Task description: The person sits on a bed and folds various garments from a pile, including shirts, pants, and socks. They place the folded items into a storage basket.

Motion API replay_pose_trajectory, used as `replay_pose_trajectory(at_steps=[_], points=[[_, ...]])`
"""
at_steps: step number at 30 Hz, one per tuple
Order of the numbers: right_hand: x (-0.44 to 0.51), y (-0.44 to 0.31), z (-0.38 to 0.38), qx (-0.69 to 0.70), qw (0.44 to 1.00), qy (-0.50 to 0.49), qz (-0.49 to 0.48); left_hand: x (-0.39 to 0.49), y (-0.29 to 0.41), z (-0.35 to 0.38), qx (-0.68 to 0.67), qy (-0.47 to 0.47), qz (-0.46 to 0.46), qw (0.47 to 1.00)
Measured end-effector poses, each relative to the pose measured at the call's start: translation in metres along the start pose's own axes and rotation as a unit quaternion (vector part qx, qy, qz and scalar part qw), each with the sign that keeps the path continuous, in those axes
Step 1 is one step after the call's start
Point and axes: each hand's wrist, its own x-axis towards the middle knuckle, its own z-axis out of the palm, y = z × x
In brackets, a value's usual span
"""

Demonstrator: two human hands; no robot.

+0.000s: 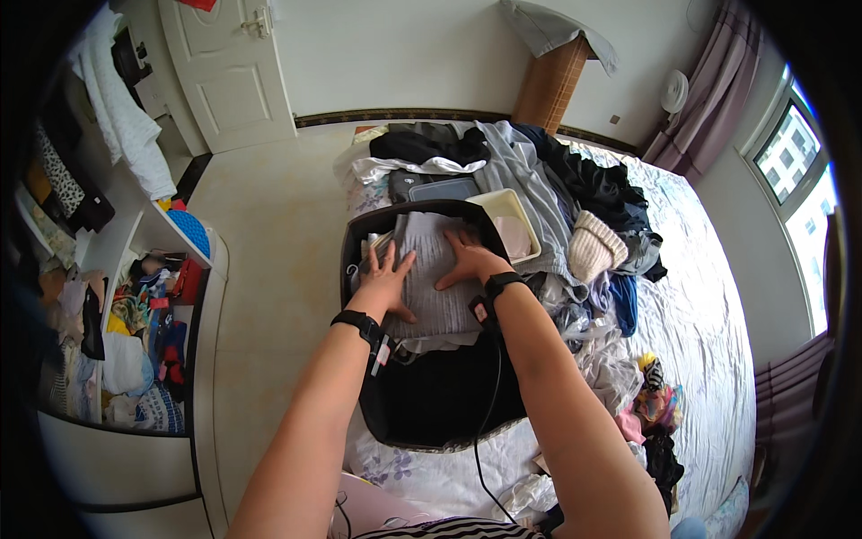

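A folded grey ribbed garment (434, 290) lies on other folded clothes in the far part of a black fabric storage box (438, 441), which stands on the bed. My left hand (386, 279) rests with spread fingers on the garment's left side. My right hand (468, 259) presses flat on its right side, fingers apart, the fingertips near the box's far right corner. The near part of the box shows its dark inside. Both wrists wear black straps with small devices, and a black cable hangs from the right one.
Right of the box are a cream plastic bin (532, 232), a knitted beanie (594, 248) and heaped clothes (532, 162) on the bed (700, 269). A grey lid (442, 190) lies beyond it. An open wardrobe (145, 229) with clothes stands at the left, beside the tiled floor (276, 269).
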Motion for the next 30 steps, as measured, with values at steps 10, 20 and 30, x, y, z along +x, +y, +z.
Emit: replay_pose_trajectory(at_steps=[10,20,30], points=[[0.021,0.005,0.01,0.023,0.999,-0.049,0.003,0.038,-0.015,0.008,-0.037,-0.119,-0.044,0.991],[-0.048,-0.038,-0.01,-0.168,0.972,-0.159,-0.044,0.035,-0.003,-0.008,0.104,-0.026,-0.033,0.994],[-0.042,-0.011,0.026,-0.123,0.987,-0.081,-0.064,0.075,-0.004,-0.001,0.025,-0.074,-0.024,0.997]])
